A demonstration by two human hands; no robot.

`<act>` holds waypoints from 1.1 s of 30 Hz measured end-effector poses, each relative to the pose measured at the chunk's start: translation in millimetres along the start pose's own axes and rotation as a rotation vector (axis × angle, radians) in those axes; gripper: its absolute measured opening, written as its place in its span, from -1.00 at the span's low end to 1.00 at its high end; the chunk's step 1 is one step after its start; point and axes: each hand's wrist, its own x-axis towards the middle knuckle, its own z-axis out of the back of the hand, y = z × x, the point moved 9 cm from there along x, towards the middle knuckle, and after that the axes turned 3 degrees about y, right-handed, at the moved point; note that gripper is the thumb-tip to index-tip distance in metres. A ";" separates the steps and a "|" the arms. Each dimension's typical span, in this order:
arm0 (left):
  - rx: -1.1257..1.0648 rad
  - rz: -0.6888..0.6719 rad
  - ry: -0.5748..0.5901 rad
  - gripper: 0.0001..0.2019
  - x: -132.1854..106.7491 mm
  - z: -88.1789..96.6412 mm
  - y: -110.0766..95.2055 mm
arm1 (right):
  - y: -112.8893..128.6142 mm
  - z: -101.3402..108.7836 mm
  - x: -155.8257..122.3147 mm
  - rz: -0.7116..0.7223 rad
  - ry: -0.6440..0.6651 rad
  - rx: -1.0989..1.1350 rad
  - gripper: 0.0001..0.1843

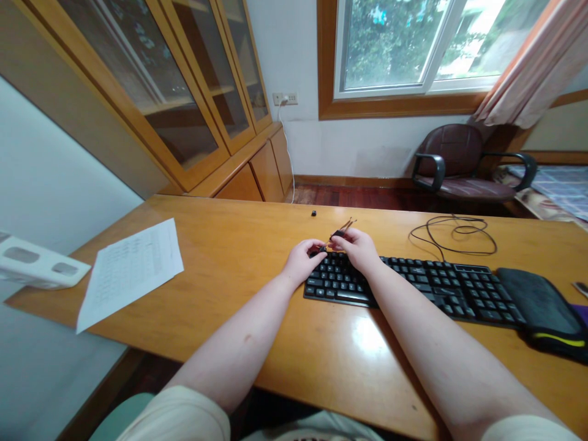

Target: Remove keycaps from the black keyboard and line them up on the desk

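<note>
A black keyboard (427, 286) lies on the wooden desk (239, 263). Both my hands hover over its far left corner. My right hand (359, 248) pinches a small wire tool with a dark grip (340, 230), its thin prongs pointing up and away. My left hand (302, 260) is curled with its fingertips closed on something small and dark at the keyboard's top left corner, just below the tool. A tiny black piece (313, 213) lies loose on the desk beyond the hands.
A printed sheet (131, 266) lies at the left, overhanging the desk edge, beside a white device (37, 263). The keyboard's cable (452, 236) coils at the back right. A dark pouch (539, 306) rests at the right. Cabinet and chair stand behind.
</note>
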 end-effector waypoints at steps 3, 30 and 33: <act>-0.065 0.009 0.004 -0.76 1.2 -1.1 5.1 | 0.5 0.4 -0.2 -0.018 -0.004 0.057 -0.63; -0.014 -0.041 -0.150 -0.79 -7.7 15.5 -16.6 | -11.4 3.2 2.4 -0.142 -0.027 0.197 -0.66; -0.017 -0.031 -0.160 -0.80 -8.2 16.7 -18.4 | -11.3 3.0 1.6 -0.154 -0.031 0.215 -0.69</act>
